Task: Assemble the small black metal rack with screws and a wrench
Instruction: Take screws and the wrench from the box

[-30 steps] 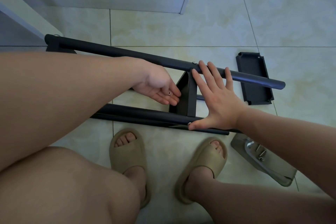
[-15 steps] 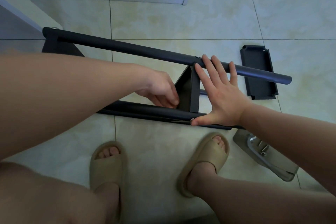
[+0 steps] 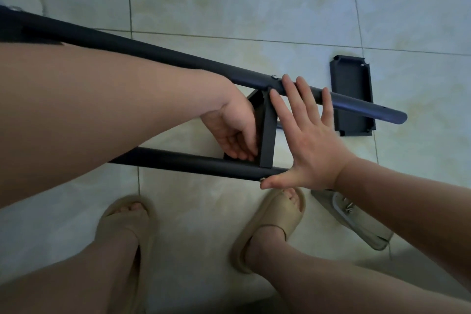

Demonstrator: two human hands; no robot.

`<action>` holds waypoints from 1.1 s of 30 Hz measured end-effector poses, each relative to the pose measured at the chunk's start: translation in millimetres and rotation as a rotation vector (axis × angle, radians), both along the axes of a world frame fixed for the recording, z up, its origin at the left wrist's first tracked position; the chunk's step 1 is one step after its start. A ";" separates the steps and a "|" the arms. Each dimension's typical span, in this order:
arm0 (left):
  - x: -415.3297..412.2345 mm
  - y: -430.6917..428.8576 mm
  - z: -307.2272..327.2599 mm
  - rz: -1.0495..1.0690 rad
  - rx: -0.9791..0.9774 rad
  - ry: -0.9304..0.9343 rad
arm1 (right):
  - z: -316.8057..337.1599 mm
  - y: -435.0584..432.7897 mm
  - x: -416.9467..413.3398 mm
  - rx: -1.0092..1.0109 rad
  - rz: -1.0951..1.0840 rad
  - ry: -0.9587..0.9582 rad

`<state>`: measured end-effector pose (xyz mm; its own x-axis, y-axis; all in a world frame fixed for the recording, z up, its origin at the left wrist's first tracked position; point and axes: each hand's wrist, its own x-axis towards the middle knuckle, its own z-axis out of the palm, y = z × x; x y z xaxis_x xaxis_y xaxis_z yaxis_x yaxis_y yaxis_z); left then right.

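Bracing matte tubular rack point(image 3: 191, 163), glossy floor tiles point(image 3: 254, 7)

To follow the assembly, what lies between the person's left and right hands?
In the head view, the flat black metal crosspiece stands between the left hand and the right hand.

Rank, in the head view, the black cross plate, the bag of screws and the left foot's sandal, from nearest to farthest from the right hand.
1. Black cross plate: in the middle, touched by the right hand.
2. Bag of screws: on the floor, below the wrist.
3. Left foot's sandal: far to the left.
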<state>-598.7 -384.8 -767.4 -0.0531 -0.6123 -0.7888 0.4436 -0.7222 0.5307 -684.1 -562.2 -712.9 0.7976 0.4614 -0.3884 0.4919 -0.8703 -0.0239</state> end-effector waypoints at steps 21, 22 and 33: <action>-9.2 1.9 1.3 0.058 -0.032 0.024 | -1.4 1.6 -1.1 0.012 0.003 -0.017; -9.7 2.1 0.6 0.067 -0.033 0.024 | -1.2 1.5 -1.0 0.012 0.002 -0.018; -16.0 5.8 -2.0 0.146 -0.043 0.094 | -1.4 1.8 -1.5 0.003 0.006 -0.019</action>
